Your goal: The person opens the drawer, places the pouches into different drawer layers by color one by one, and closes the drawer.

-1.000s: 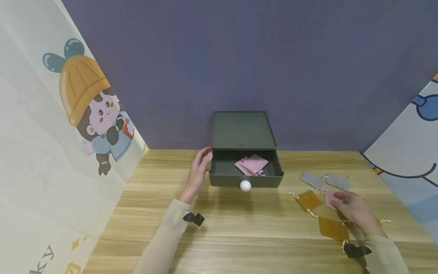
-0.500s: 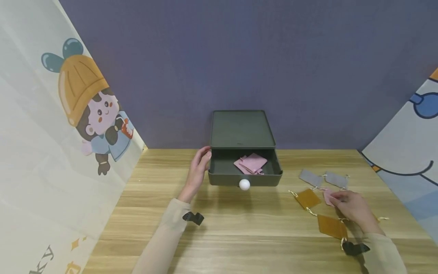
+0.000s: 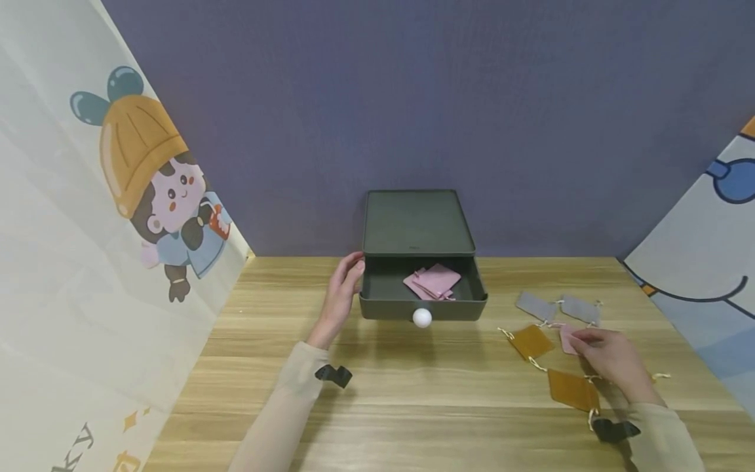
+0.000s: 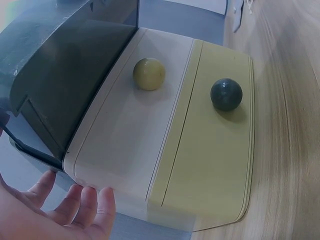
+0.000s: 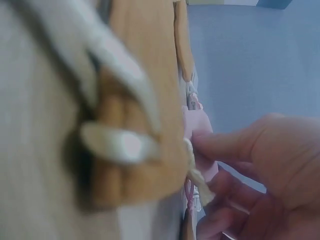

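Note:
A dark green drawer (image 3: 383, 310) with a white knob (image 3: 421, 318) is pulled out of its cabinet, and pink drawstring pouches (image 3: 438, 281) lie inside. My left hand (image 3: 339, 292) rests its fingertips against the cabinet's left side. Below that drawer, the left wrist view shows a white drawer (image 4: 120, 130) and a yellow-green drawer (image 4: 207, 155), both pushed in. On the right, my right hand (image 3: 615, 359) pinches a pink drawstring pouch (image 3: 567, 341) between thumb and fingers, low over the table; part of the pouch is hidden by the fingers.
Around the right hand lie two grey pouches (image 3: 537, 307) and several ochre ones (image 3: 573, 390), their pale cords spread close together. The wooden table (image 3: 448, 419) meets a blue-grey back wall (image 3: 295, 131) and printed side panels (image 3: 53, 229).
My right thumb and fingers have closed on the pink pouch, whose near edge bent and then flattened. The left hand and the drawer keep their places.

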Demonstrator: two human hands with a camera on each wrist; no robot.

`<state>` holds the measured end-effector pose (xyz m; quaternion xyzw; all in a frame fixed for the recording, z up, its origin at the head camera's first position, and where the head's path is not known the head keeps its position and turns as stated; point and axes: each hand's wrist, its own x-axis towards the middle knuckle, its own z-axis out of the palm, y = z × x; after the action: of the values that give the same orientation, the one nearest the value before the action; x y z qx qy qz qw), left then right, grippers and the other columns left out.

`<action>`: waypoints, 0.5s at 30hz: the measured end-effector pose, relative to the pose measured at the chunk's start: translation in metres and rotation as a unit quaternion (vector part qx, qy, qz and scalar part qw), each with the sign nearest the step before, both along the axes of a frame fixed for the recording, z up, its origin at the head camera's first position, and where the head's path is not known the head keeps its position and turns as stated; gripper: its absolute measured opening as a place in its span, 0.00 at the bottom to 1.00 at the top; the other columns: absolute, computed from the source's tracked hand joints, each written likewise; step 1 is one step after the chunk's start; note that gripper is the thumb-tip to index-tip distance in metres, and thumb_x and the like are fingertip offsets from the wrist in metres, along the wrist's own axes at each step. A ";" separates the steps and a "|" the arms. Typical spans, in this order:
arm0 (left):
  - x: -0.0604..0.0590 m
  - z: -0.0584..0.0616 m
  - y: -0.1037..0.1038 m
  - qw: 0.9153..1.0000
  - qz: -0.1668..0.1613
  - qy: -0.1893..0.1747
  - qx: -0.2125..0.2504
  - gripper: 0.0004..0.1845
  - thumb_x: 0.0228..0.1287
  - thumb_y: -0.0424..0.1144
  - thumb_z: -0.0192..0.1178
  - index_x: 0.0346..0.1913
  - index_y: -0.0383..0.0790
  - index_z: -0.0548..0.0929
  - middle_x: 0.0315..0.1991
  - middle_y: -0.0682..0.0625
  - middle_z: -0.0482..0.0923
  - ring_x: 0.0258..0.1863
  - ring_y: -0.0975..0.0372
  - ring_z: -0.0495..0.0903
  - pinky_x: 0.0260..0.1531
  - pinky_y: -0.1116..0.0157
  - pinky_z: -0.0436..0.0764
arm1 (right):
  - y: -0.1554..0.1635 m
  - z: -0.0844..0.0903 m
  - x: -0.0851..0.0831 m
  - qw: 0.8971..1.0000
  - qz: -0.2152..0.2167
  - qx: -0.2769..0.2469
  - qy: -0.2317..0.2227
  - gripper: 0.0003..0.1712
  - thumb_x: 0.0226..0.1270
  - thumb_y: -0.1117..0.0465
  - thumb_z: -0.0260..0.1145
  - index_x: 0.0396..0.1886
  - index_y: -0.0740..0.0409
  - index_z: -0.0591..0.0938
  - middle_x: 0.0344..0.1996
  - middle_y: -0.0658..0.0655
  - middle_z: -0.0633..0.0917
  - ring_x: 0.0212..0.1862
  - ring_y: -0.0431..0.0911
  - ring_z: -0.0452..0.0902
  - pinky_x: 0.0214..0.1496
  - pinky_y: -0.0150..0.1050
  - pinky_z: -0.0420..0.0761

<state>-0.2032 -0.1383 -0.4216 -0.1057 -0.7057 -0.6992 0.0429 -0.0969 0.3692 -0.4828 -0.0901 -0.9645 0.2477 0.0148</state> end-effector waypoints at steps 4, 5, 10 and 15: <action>0.000 0.000 0.000 1.000 -0.001 0.000 -0.002 0.30 0.80 0.48 0.51 0.77 0.35 0.71 0.75 0.37 0.72 0.74 0.45 0.72 0.61 0.53 0.80 | -0.001 0.004 0.003 1.000 -0.003 -0.002 -0.006 0.30 0.81 0.45 0.64 0.55 0.72 0.86 0.55 0.78 0.86 0.54 0.75 0.82 0.50 0.65 0.81; 0.000 0.000 0.000 1.000 0.000 0.000 -0.004 0.30 0.80 0.48 0.51 0.77 0.36 0.71 0.75 0.37 0.72 0.74 0.45 0.72 0.61 0.52 0.80 | -0.001 0.005 0.003 1.000 -0.003 -0.002 -0.006 0.31 0.81 0.45 0.63 0.56 0.72 0.86 0.56 0.79 0.85 0.55 0.76 0.82 0.50 0.65 0.81; -0.001 -0.003 0.000 1.000 0.003 0.000 -0.005 0.31 0.80 0.49 0.51 0.77 0.35 0.71 0.76 0.37 0.72 0.74 0.45 0.72 0.62 0.51 0.80 | -0.002 0.010 0.007 1.000 -0.006 -0.001 0.012 0.32 0.80 0.43 0.64 0.57 0.71 0.86 0.60 0.83 0.80 0.56 0.79 0.79 0.49 0.67 0.81; 0.000 -0.001 0.000 1.000 0.004 -0.003 -0.002 0.31 0.79 0.49 0.51 0.77 0.36 0.71 0.76 0.38 0.72 0.74 0.45 0.72 0.61 0.53 0.80 | -0.004 0.013 0.009 0.999 -0.019 -0.005 0.034 0.29 0.78 0.44 0.67 0.54 0.69 0.88 0.59 0.81 0.82 0.52 0.73 0.83 0.41 0.55 0.82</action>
<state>-0.2036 -0.1379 -0.4227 -0.1009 -0.7080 -0.6977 0.0430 -0.0881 0.3655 -0.4703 -0.0997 -0.9602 0.2556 0.0522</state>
